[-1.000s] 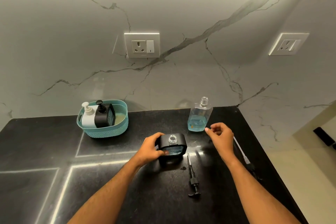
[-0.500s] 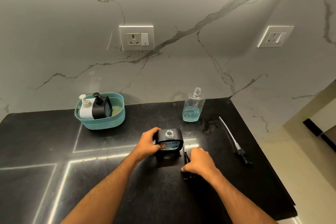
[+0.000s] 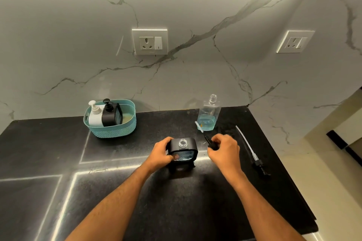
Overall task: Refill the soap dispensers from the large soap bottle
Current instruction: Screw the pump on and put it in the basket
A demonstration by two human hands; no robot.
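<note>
1. A black stone countertop (image 3: 117,191) fills the lower frame, backed by a white marble wall (image 3: 195,74) with grey veins. The wall carries one socket plate (image 3: 149,42) at centre and a second socket plate (image 3: 295,41) at upper right.
2. A teal basket (image 3: 111,128) sits at the left centre, near the wall. Upright inside it are a white pump bottle (image 3: 95,116) and a black pump dispenser (image 3: 110,113), side by side.
3. The large soap bottle (image 3: 208,113), clear and uncapped, stands upright against the wall right of centre. Blue liquid fills roughly its bottom third.
4. The black dispenser (image 3: 183,151) stands upright at frame centre, its clear threaded neck open at the top; blue soap shows through its front window.
5. The left hand (image 3: 162,152) grips that dispenser's left side, fingers curled round it and the thumb on the window.
6. The right hand (image 3: 223,149), just right of the dispenser, pinches a pump head (image 3: 208,141) in curled fingers. Its white tube runs diagonally toward the upper left, with its tip in front of the large bottle.
7. A second pump (image 3: 252,154) lies flat at the right. Its long axis is diagonal, with the tube toward the wall and the black head nearer the lower right.
</note>
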